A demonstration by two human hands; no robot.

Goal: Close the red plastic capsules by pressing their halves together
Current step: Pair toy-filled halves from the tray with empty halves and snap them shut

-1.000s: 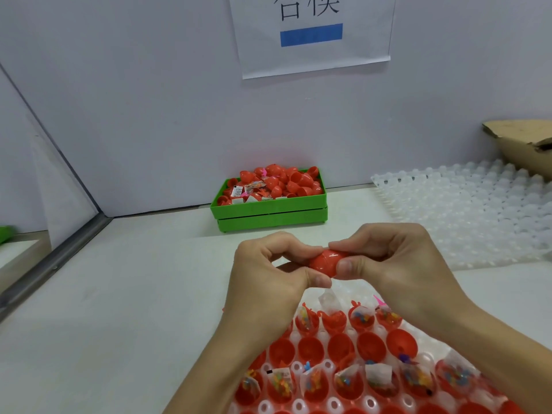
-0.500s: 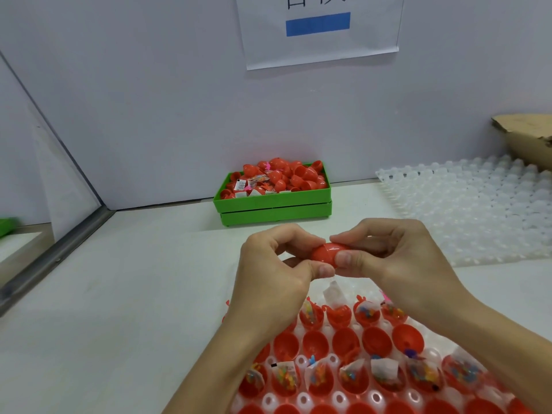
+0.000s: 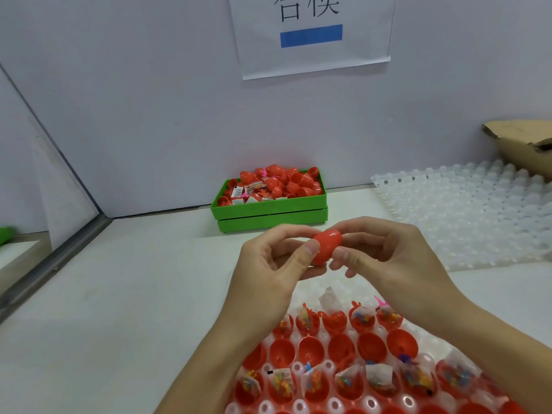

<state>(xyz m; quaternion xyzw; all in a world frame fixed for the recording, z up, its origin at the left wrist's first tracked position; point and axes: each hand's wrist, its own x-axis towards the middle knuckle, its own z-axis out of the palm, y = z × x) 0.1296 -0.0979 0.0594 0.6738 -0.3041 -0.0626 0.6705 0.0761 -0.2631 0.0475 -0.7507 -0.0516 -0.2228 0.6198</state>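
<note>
A red plastic capsule [image 3: 326,245] is held in the air above the table, its two halves together. My left hand [image 3: 270,264] pinches its left side between thumb and fingers. My right hand [image 3: 388,252] pinches its right side, thumb at the front. Below my hands lies a white holder tray [image 3: 328,409] with several open red capsule halves [image 3: 340,348]; some are empty, others hold small toy packets [image 3: 378,376].
A green bin [image 3: 268,209] heaped with red capsules and packets stands against the back wall. An empty white holder tray [image 3: 466,216] lies at the right, a cardboard box [image 3: 525,144] behind it. A paper sign [image 3: 310,34] hangs on the wall.
Both hands have stayed together on the capsule. My fingers have shifted so that more of the red shell shows between the thumbs. The capsule has turned slightly.
</note>
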